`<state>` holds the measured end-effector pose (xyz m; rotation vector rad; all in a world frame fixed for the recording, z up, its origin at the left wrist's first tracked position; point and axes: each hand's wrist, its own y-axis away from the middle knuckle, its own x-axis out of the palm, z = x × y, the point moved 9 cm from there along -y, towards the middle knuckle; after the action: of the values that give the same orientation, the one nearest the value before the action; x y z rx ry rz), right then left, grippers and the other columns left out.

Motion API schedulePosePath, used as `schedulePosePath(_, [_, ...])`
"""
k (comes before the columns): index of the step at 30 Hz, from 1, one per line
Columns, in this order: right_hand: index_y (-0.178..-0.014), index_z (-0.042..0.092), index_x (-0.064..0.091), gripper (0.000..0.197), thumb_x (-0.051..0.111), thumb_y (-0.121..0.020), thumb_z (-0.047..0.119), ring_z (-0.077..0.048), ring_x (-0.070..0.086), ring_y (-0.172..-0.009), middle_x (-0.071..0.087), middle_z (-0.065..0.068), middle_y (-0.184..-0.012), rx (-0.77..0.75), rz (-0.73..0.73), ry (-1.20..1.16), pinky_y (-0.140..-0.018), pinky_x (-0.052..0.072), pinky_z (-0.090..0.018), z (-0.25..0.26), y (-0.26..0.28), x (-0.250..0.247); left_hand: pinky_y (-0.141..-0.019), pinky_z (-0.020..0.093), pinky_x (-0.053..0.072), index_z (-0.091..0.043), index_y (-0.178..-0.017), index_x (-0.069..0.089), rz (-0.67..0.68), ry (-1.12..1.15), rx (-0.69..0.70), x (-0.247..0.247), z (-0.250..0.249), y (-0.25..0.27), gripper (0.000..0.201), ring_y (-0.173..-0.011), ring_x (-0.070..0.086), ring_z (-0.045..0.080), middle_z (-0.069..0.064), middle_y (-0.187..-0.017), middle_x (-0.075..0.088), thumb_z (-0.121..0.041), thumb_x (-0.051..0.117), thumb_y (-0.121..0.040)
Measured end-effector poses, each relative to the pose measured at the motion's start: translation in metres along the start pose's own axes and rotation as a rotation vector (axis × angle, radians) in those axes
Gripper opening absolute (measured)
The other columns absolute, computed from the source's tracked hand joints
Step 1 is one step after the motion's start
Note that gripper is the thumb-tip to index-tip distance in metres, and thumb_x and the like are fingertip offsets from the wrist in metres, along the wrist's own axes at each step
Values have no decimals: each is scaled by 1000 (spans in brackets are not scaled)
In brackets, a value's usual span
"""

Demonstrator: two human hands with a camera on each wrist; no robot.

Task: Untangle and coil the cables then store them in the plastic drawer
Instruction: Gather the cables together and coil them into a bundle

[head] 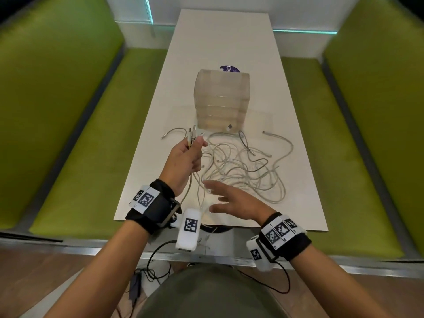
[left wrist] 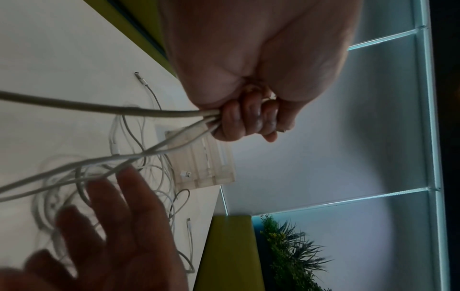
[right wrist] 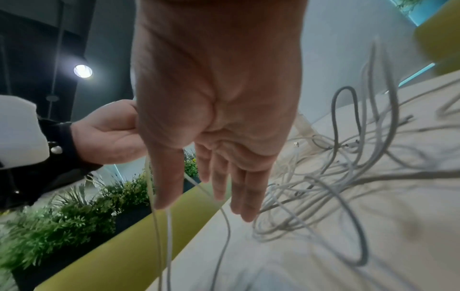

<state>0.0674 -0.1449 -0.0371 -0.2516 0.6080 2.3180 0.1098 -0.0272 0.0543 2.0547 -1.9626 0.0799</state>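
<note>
Left hand (head: 185,157) is raised above the worktop (head: 229,42), its fingers (left wrist: 248,118) curled tight round several plug ends. The right hand (head: 231,203) hovers flat near the tangled cables (head: 247,171), fingers straight, holding nothing. The drawer unit (head: 221,99) stands just beyond the tangle. Advice: keep the ends bunched and comb the strands free singly, not by pulling hard.

Frosted translucent plastic drawer (head: 221,101), matt white table (head: 226,40), smooth pale cables (head: 243,171).

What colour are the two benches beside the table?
The benches are yellow-green on both sides of the white table; the head view shows this best.
</note>
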Motion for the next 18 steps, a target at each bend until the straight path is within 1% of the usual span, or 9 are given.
schedulePosePath(3, [-138, 28, 45, 46, 59, -94, 21, -10, 51, -126, 54, 1, -139, -50, 228, -5, -107, 40, -30, 15, 0, 31, -45, 19, 23, -11, -86, 56, 23, 11, -12, 4, 3, 1, 24, -47, 20, 9, -8, -53, 27, -29, 46, -99])
schedulePosePath(4, [-136, 27, 48, 42, 57, -95, 20, -10, 55, -122, 58, 0, -134, -63, 260, 13, -106, 41, -31, 17, 2, 36, -44, 19, 22, -11, -86, 56, 28, 13, -16, 4, 4, 1, 25, -47, 20, 9, -8, -53, 27, -29, 46, -99])
schedulePosePath(6, [-135, 24, 49, 41, 54, -96, 15, -12, 59, -115, 62, -1, -129, -44, 212, 40, -102, 44, -30, 17, 4, 29, -45, 20, 21, -10, -87, 56, 27, 5, -19, 1, 6, 2, 25, -47, 20, 9, -7, -54, 28, -30, 46, -99])
schedulePosePath(8, [-130, 19, 54, 36, 52, -95, 9, -15, 65, -102, 67, -2, -118, -11, 83, 12, -90, 52, -29, 13, 8, 3, -45, 20, 21, -10, -87, 56, 15, -1, -20, -5, 7, 3, 25, -48, 20, 10, -7, -54, 28, -30, 46, -99])
schedulePosePath(9, [-121, 16, 59, 29, 52, -95, 6, -15, 67, -93, 69, -2, -109, -7, 6, -51, -80, 55, -27, 11, 13, -14, -45, 20, 21, -11, -87, 56, 8, 0, -18, -7, 6, 3, 25, -48, 20, 10, -7, -54, 27, -30, 46, -99])
schedulePosePath(11, [-102, 13, 64, 19, 52, -94, 0, -11, 66, -74, 71, -4, -92, -16, -183, -196, -64, 52, -23, 4, 27, -56, -44, 19, 22, -11, -86, 56, 3, 3, -14, -10, 5, 4, 25, -48, 20, 10, -7, -54, 27, -30, 46, -99])
schedulePosePath(12, [-97, 12, 64, 20, 51, -93, -3, -10, 64, -67, 70, -6, -88, -21, -305, -247, -59, 50, -22, -2, 35, -80, -44, 19, 22, -11, -86, 56, 2, 3, -13, -11, 4, 4, 25, -48, 20, 10, -7, -54, 27, -29, 46, -99])
schedulePosePath(16, [-88, 13, 64, 30, 43, -91, -9, -7, 59, -56, 67, -8, -86, 65, -807, -368, -50, 44, -18, -56, 70, -167, -43, 18, 23, -10, -86, 56, 8, 4, -16, -11, 3, 4, 25, -47, 21, 9, -8, -53, 29, -29, 46, -99])
schedulePosePath(18, [-87, 13, 63, 32, 41, -91, -9, -6, 59, -53, 65, -12, -91, 163, -919, -306, -48, 46, -17, -88, 74, -189, -44, 18, 23, -10, -87, 56, 12, -14, -18, -9, 4, 4, 25, -47, 21, 9, -8, -53, 28, -29, 45, -99])
